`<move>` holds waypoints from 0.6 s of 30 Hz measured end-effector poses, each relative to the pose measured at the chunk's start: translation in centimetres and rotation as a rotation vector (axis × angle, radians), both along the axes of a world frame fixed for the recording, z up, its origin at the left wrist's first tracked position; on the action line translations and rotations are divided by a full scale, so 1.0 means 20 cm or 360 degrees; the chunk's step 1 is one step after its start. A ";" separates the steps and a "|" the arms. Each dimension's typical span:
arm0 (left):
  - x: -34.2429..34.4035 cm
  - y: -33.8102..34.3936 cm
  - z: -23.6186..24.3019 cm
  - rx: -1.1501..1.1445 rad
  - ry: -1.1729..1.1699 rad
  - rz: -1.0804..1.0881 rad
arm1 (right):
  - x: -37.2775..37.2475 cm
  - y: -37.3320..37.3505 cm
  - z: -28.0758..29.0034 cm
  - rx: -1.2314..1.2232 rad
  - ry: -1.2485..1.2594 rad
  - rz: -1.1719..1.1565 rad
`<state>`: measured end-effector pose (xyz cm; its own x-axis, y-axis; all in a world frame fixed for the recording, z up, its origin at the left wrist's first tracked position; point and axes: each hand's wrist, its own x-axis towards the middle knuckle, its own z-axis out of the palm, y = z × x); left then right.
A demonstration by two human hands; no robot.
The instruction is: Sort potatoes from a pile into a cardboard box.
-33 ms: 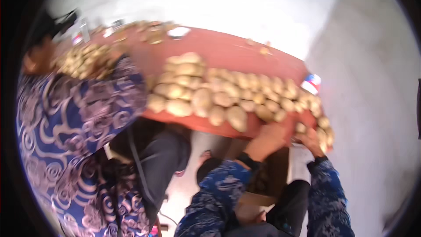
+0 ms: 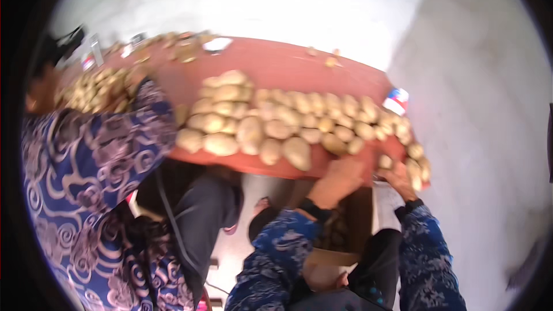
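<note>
Rows of potatoes (image 2: 296, 153) lie on a red-topped table (image 2: 271, 167). My left hand (image 2: 340, 178) is over the table's front edge, just below the row; its fingertips are blurred and I cannot see what they hold. Close to its right, my right hand (image 2: 401, 182) has its thumb and fingers around a small potato (image 2: 385, 162) near the right corner. More potatoes (image 2: 416, 173) lie just beyond that hand, along the table's right end. Both my forearms wear blue patterned sleeves.
At my left a person in a patterned purple-blue sleeve (image 2: 98, 144) reaches over a potato heap (image 2: 95, 92). A red, white and blue packet (image 2: 396, 101) sits at the right edge. Under the table stands a box (image 2: 337, 257) with potatoes inside. A white item (image 2: 217, 45) lies at the back.
The whole scene has slid a little to the left in view. My hands keep nearly the same place relative to the potatoes.
</note>
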<state>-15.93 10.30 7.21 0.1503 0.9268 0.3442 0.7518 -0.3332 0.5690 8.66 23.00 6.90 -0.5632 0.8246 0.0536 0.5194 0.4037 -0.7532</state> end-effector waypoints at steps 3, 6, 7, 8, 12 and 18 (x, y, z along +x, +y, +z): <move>-0.02 -0.03 0.00 -0.0011 0.0060 0.0022 | -0.10 -0.08 0.02 0.0422 -0.0243 -0.0538; -0.04 -0.08 0.00 -0.0043 0.0161 -0.0024 | -0.10 -0.21 0.05 0.0302 -0.0033 -0.0429; -0.05 -0.09 0.00 -0.0058 0.0166 -0.0030 | -0.10 -0.25 0.05 0.0311 -0.0034 -0.0385; -0.05 -0.09 0.00 -0.0089 0.0188 0.0002 | -0.09 -0.29 0.05 0.0280 -0.0021 -0.0298; -0.01 -0.14 -0.01 -0.0040 0.0198 0.0021 | -0.08 -0.44 0.05 0.0549 -0.0352 -0.0167; -0.04 -0.16 -0.03 0.0009 0.0201 -0.0017 | -0.09 -0.54 0.02 0.0360 -0.0831 0.0155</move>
